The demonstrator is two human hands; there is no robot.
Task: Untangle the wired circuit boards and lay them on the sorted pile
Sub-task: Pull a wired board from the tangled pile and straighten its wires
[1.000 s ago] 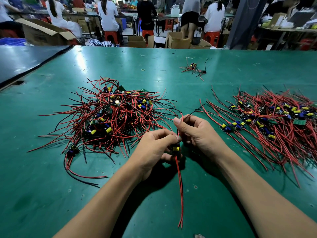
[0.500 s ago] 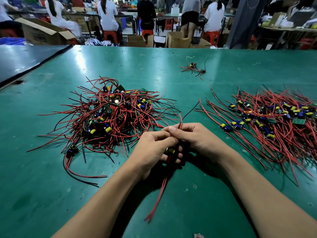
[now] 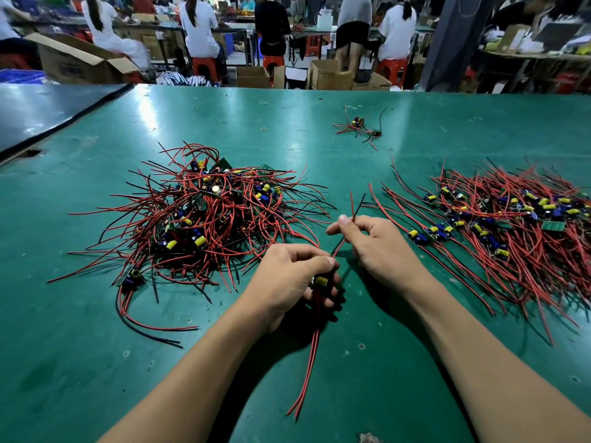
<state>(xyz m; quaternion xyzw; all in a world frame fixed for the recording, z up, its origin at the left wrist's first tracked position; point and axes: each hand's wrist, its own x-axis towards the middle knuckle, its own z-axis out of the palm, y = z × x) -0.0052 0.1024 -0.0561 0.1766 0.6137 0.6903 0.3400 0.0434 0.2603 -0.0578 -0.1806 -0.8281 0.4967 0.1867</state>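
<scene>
Lengthwise near-to-far, left hand [image 3: 287,276] grips the circuit board [image 3: 320,280], right hand [image 3: 374,247] pinches its far wires [image 3: 352,204].

The table [image 3: 415,123] wore a green mat, smooth with a soft sheen under the lights, scuffed and pale-spotted in places. The tangled pile [image 3: 208,219], the sorted pile [image 3: 511,244] and the wired circuit board [image 3: 320,280] showed slick red and black plastic-coated leads and glossy yellow capacitor sleeves — one capacitor top [image 3: 216,188] shone like bare metal. The cardboard boxes [image 3: 80,63] looked matt brown.
</scene>
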